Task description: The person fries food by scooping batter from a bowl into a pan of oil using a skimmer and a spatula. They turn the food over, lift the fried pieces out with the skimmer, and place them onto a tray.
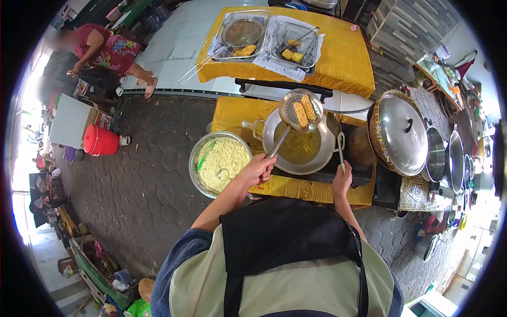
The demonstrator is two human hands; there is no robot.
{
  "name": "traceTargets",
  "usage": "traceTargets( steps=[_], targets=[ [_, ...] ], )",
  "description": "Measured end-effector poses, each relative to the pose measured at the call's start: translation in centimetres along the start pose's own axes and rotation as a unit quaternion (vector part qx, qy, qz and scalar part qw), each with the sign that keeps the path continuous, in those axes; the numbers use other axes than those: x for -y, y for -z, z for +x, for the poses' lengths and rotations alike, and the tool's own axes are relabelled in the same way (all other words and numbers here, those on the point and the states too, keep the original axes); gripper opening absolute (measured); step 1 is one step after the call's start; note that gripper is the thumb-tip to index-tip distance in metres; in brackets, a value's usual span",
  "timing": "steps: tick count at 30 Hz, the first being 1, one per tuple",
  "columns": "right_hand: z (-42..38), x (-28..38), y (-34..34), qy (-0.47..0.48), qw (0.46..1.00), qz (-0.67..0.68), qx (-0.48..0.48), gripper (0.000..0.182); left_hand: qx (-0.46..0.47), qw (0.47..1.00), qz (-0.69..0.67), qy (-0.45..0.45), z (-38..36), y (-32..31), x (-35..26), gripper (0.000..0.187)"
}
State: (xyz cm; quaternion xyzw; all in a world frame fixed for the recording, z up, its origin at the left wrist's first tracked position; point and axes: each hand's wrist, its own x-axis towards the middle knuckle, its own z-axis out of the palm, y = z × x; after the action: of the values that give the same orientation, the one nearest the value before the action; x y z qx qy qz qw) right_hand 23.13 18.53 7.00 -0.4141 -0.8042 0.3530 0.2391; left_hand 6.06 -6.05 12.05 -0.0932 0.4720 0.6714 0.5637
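Fingers of my left hand (257, 170) are wrapped round the handle of a perforated skimmer (289, 107). Two golden-brown fried pieces (304, 112) lie in the skimmer, which is held above the far part of a wok (311, 168). Yellowish oil (299, 147) with small bits fills the wok's bottom. My right hand (342, 182) grips the handle of a second utensil (340, 149), whose head is at the wok's right rim. Left of the wok, a metal bowl (193, 171) holds a pale yellow mixture (224, 160) with a green-handled utensil (204, 155) in it.
Beyond the wok, a yellow-covered table (338, 55) bears two wire-edged trays with fried pieces, a strainer and tongs. A large lidded pot (404, 132) and more pans stand right. At the left are a red bucket (101, 140) and another person (100, 50).
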Motion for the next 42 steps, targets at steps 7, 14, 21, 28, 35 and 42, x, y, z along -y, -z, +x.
traceTargets(
  steps=[7, 14, 21, 28, 35, 42],
  targets=[
    [-0.6, -2.2, -0.4, -0.046, 0.999, 0.005, 0.019, 0.029, -0.045, 0.995, -0.022, 0.084, 4.1, 3.2, 3.8, 0.018],
    [0.5, -4.2, -0.9, -0.051, 0.999, 0.010, 0.011, 0.028, 0.000, 0.999, 0.017, 0.036, 0.5, 1.3, -0.4, 0.010],
    [0.5, -5.0, -1.2, -0.088, 0.996, 0.032, 0.011, 0.028, 0.033, 0.999, 0.031, -0.026, -0.2, -1.5, -3.0, 0.024],
    [0.2, -5.1, -1.3, -0.119, 0.991, 0.056, 0.026, 0.028, -0.031, 0.997, -0.025, 0.067, 5.3, 2.1, 3.6, 0.012],
    [0.3, -5.3, -0.9, -0.099, 0.994, 0.030, 0.022, 0.027, 0.026, 0.996, -0.032, 0.076, 1.5, 0.3, 0.6, 0.015],
    [0.7, -8.1, -2.8, -0.103, 0.993, 0.048, 0.016, 0.028, 0.016, 0.998, 0.050, -0.017, 1.5, -1.5, -1.6, 0.023]
  ],
)
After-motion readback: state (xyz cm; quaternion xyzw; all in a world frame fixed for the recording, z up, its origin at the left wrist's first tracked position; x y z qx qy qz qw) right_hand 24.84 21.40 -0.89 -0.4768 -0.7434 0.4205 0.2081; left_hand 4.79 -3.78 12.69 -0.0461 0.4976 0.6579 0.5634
